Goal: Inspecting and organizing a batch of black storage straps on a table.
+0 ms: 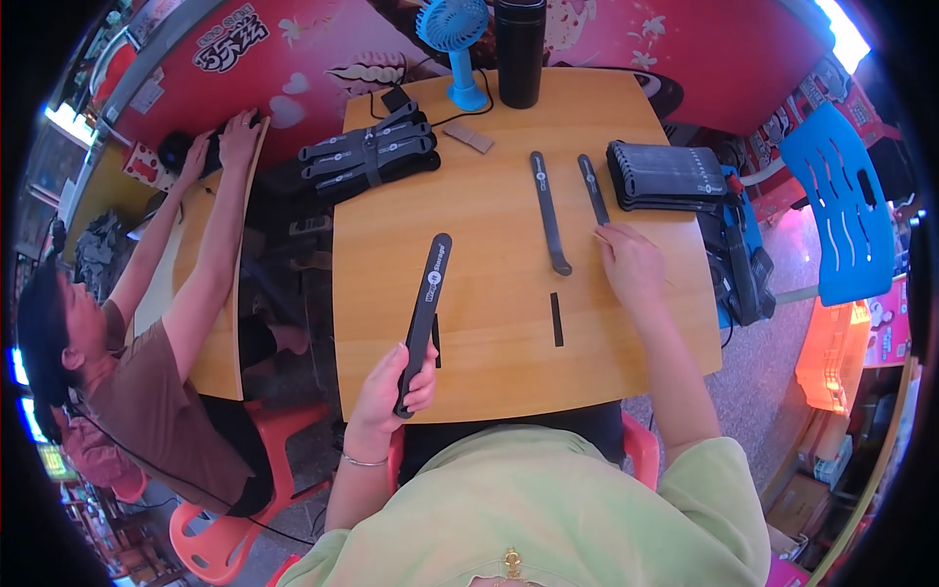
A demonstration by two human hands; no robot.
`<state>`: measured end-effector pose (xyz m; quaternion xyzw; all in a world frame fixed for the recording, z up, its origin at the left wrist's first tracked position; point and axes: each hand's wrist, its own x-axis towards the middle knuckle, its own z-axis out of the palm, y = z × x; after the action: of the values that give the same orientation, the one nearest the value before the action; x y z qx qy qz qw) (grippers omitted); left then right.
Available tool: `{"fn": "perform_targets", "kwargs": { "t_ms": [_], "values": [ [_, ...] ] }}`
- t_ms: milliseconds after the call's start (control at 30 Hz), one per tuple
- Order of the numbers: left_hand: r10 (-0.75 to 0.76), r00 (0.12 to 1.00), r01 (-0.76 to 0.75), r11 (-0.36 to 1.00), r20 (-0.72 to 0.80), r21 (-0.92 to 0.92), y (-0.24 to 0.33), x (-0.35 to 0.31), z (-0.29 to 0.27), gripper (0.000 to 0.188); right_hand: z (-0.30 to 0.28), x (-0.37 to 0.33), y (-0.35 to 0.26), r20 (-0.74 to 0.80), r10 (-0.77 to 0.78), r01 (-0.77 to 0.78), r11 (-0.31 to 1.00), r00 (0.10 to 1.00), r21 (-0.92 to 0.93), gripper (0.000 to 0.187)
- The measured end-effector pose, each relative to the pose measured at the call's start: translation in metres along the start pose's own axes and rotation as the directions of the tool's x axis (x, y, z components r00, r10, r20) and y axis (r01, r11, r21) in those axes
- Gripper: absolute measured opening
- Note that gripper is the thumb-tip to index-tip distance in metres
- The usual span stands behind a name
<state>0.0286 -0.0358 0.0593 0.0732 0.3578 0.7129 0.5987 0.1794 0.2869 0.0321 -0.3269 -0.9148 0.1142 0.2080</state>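
Observation:
A long black strap with rounded ends and pale print stands up at a tilt in my left hand, whose fingers are closed round its lower part. My right hand is at the near end of a second black strap on the table, fingertips pinched on it. Between the hands, a third strap lies flat with its near end curled. Two short dark strips, one near strip and one left strip partly behind my left hand, lie on the wooden table.
A banded bundle of straps lies at the far left, a stack of straps at the far right. Behind stand a blue fan and a black bottle. A person works at another table on the left. A blue chair is right.

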Motion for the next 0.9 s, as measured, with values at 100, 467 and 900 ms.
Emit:
{"fn": "perform_targets", "kwargs": {
  "t_ms": [100,467,900],
  "values": [
    [0.002,1.000,-0.003,1.000,-0.014,-0.012,-0.002,-0.002,-0.003,0.036,0.009,0.007,0.003,-0.041,-0.014,0.012,0.999,0.999,-0.033,0.018],
    [0.001,1.000,-0.003,0.998,-0.031,-0.062,-0.002,-0.001,-0.003,0.035,0.018,0.022,-0.033,-0.010,-0.255,0.254,0.958,0.967,0.131,0.021],
    [0.030,0.999,-0.029,0.994,0.015,-0.108,-0.004,0.011,0.008,0.032,0.033,0.040,-0.019,0.037,-0.163,0.162,0.986,0.986,0.030,0.026]
  ]
}}
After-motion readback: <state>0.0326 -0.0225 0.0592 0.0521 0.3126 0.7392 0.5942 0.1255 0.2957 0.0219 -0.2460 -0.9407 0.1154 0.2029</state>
